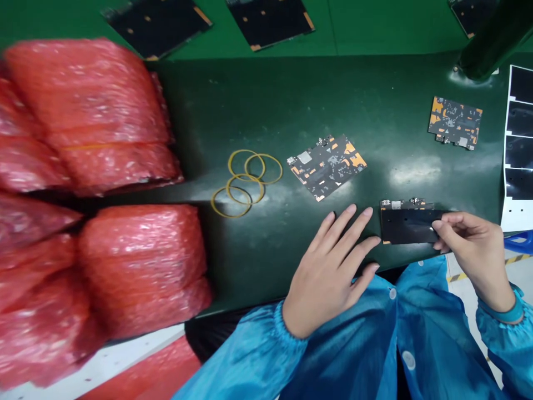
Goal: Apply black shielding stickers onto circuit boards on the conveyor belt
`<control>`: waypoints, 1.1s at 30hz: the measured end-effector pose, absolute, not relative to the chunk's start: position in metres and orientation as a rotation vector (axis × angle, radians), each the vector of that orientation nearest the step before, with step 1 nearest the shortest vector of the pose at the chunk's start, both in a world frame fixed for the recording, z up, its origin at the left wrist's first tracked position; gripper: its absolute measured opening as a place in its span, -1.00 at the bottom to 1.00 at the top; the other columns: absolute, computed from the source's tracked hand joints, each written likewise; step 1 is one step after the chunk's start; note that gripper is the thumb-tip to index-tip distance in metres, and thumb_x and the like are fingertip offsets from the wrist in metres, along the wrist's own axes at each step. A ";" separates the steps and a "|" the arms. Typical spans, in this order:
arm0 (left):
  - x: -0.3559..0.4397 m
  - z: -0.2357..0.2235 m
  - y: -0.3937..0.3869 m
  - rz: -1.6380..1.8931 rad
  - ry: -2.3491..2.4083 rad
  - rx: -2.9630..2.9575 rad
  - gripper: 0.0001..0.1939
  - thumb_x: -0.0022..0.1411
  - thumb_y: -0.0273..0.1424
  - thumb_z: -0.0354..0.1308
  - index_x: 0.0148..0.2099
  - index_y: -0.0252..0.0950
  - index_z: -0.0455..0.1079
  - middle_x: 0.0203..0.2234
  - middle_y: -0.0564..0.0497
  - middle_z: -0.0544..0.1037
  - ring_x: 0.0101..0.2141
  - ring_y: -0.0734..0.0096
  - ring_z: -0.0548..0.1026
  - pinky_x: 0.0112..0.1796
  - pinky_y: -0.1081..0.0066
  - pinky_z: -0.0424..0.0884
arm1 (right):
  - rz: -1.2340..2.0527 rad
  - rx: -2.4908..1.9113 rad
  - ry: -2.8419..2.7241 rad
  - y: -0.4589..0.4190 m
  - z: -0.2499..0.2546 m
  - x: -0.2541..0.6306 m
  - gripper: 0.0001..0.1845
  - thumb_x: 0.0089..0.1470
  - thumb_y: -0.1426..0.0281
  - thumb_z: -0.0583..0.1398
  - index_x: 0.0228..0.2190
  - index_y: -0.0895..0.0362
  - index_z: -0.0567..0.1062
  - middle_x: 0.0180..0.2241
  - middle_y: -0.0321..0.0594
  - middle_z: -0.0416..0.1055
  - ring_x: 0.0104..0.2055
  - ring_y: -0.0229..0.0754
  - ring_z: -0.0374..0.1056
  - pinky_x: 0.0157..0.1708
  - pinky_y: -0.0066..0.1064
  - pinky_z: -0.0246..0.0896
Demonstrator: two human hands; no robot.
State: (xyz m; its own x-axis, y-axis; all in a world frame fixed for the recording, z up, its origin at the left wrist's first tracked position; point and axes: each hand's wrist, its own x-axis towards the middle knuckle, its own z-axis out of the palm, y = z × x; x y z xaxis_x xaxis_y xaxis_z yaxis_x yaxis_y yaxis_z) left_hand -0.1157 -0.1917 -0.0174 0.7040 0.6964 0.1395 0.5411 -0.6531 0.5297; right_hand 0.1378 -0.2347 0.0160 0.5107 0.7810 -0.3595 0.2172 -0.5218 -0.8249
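Observation:
My right hand [474, 244] pinches the right end of a black film [406, 225] between thumb and fingers. Under the film, a circuit board [395, 205] shows only its upper edge, with metal connectors. My left hand [333, 272] lies palm down by the table's front edge, fingers spread, holding nothing; its index finger points toward the film's left side. Just beyond those fingertips lies a second circuit board [328, 166], turned at an angle, with its orange patches and chips showing. Another circuit board [456, 123] rests farther back on the right.
Yellow rubber bands [245, 178] lie left of the middle board. Red bubble-wrapped bundles [141, 266] fill the left side. White backing sheet [508, 166] with black films hangs at the right edge. A green post [487, 47] stands behind; dark boards [270, 19] sit along the back.

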 end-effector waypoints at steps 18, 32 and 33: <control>-0.114 -0.017 -0.191 0.523 0.943 2.445 -0.75 0.47 -0.32 0.15 0.09 -0.29 0.48 0.38 -0.21 0.38 0.43 -0.11 0.24 0.39 -0.08 0.17 | 0.964 -2.021 -0.837 -0.236 0.018 0.138 -0.75 0.05 0.20 0.47 -0.43 0.13 0.65 -0.66 -0.31 0.52 -0.66 -0.26 0.47 -0.60 -0.55 0.43; -0.114 -0.016 -0.191 0.533 0.946 2.428 -0.75 0.47 -0.33 0.15 0.12 -0.27 0.47 0.38 -0.20 0.38 0.43 -0.09 0.22 0.39 -0.07 0.16 | 0.935 -2.028 -0.884 -0.235 0.019 0.137 -0.78 0.06 0.24 0.45 -0.45 0.13 0.65 -0.66 -0.32 0.52 -0.66 -0.25 0.48 -0.60 -0.55 0.42; -0.114 -0.016 -0.191 0.532 0.948 2.428 -0.75 0.47 -0.33 0.15 0.11 -0.27 0.48 0.38 -0.20 0.38 0.44 -0.09 0.22 0.39 -0.07 0.16 | 0.933 -2.029 -0.890 -0.234 0.019 0.137 -0.79 0.06 0.25 0.45 -0.45 0.13 0.65 -0.66 -0.32 0.52 -0.66 -0.26 0.48 -0.60 -0.55 0.42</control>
State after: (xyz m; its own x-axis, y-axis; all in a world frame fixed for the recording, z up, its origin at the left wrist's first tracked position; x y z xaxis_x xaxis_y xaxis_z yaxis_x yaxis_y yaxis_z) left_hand -0.1143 -0.1915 -0.0158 0.6850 0.7061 0.1794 0.5207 -0.6468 0.5573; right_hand 0.1367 -0.2344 0.0190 0.4994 0.8045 -0.3215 0.2825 -0.5020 -0.8174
